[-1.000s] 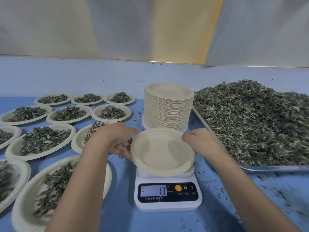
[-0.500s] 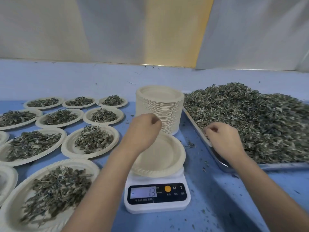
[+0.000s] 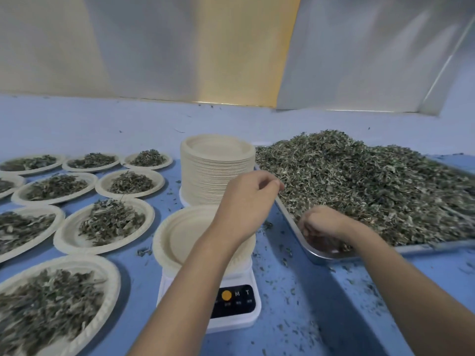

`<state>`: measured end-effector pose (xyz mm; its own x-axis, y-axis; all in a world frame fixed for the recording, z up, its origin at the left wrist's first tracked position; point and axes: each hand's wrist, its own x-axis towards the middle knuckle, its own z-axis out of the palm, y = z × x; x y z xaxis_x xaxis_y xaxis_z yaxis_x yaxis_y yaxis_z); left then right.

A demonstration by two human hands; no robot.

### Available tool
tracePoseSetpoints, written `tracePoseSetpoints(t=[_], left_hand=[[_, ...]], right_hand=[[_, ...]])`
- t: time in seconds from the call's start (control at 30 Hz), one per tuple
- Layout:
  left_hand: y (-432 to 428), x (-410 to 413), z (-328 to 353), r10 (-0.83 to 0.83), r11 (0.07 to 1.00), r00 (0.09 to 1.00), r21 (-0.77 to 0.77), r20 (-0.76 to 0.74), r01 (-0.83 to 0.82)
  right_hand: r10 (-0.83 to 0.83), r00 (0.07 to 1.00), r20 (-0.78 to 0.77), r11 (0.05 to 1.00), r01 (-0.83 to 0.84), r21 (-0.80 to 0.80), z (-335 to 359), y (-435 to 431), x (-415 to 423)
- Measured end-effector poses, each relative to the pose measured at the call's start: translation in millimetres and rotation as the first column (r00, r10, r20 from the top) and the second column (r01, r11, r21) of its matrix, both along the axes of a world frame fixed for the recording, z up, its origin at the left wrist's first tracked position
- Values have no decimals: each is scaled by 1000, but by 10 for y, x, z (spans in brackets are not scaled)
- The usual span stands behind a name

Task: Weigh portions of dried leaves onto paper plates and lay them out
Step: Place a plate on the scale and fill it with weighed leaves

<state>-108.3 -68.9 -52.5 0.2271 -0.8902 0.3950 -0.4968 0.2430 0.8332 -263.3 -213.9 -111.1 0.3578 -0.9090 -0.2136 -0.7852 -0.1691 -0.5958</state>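
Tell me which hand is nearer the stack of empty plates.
Left. The left hand is raised right before the stack of empty plates; the right hand is down in the dried leaves at the near corner of the tray, farther off.
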Motion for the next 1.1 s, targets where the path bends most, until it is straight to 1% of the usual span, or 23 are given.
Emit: tracePoseSetpoints(t=[0.07, 0.13, 0.2, 0.27, 0.3, 0.37, 0.4, 0.43, 0.47, 0.53, 0.6, 0.67, 0.7, 0.77, 0.9, 0.93, 0.97, 1.0, 1.07, 1.1], left_hand=[[-25, -24, -7, -6, 1000, 1000, -14, -15, 6], [-52, -29, -11, -7, 999, 1000, -31, -18, 6], [-77, -24, -19, -2, 999, 1000, -40, -12, 1], [-96, -9, -32, 2, 999, 1000, -42, -17, -3], [-100, 0, -36, 3, 999, 1000, -37, -23, -4], [-101, 20, -45, -2, 1000, 998, -26, -65, 1], [-98, 27, -48, -7, 1000, 995, -27, -96, 4], [-96, 31, -49, -8, 1000, 993, -30, -119, 5], [-95, 32, -51, -8, 999, 991, -32, -130, 4], [-92, 29, -55, -9, 999, 990, -36, -142, 4], [-88, 34, -61, -11, 999, 989, -37, -149, 6], [-88, 50, -65, -7, 999, 989, -37, -146, 2], [-88, 59, -67, -5, 999, 989, -36, -148, 0], [-90, 73, -73, -7, 999, 987, -36, -161, 1], [-94, 75, -80, -4, 999, 986, -38, -168, -2], [-95, 70, -82, -3, 999, 986, -38, -167, -3], [-95, 67, -83, -4, 999, 986, -38, -166, -3], [-95, 62, -85, -5, 999, 986, -37, -164, -1], [-96, 54, -89, -6, 999, 987, -35, -158, 0], [-98, 53, -93, -5, 999, 988, -34, -155, 0]], right_hand=[[-52, 983, 178, 997, 63, -55, -131, -143, 80], [-62, 970, 237, 993, 83, -82, -220, -267, 165], [-75, 968, 239, 980, 116, -164, -245, -332, 239], [-107, 972, 208, 934, 170, -314, -227, -327, 260], [-129, 976, 176, 894, 191, -406, -207, -306, 260], [-191, 974, 126, 776, 228, -587, -184, -289, 227], [-222, 971, 91, 729, 227, -646, -195, -309, 201], [-258, 966, 31, 722, 214, -658, -207, -336, 182], [-290, 956, -37, 756, 205, -622, -219, -358, 167], [-327, 937, -121, 853, 238, -464, -259, -375, 165], [-312, 931, -189, 917, 243, -315, -318, -395, 173], [-252, 932, -259, 946, 180, -271, -360, -416, 175], [-224, 937, -267, 949, 148, -277, -368, -417, 176], [-185, 959, -217, 945, 112, -309, -372, -419, 181], [-52, 999, 7, 939, 51, -340, -329, -385, 210], [-20, 999, 24, 930, 28, -367, -314, -374, 215], [-1, 1000, 2, 914, 1, -405, -304, -363, 220], [6, 999, -52, 895, -29, -446, -299, -355, 223], [4, 978, -209, 868, -107, -484, -295, -340, 233], [9, 955, -297, 870, -154, -469, -296, -333, 239]])
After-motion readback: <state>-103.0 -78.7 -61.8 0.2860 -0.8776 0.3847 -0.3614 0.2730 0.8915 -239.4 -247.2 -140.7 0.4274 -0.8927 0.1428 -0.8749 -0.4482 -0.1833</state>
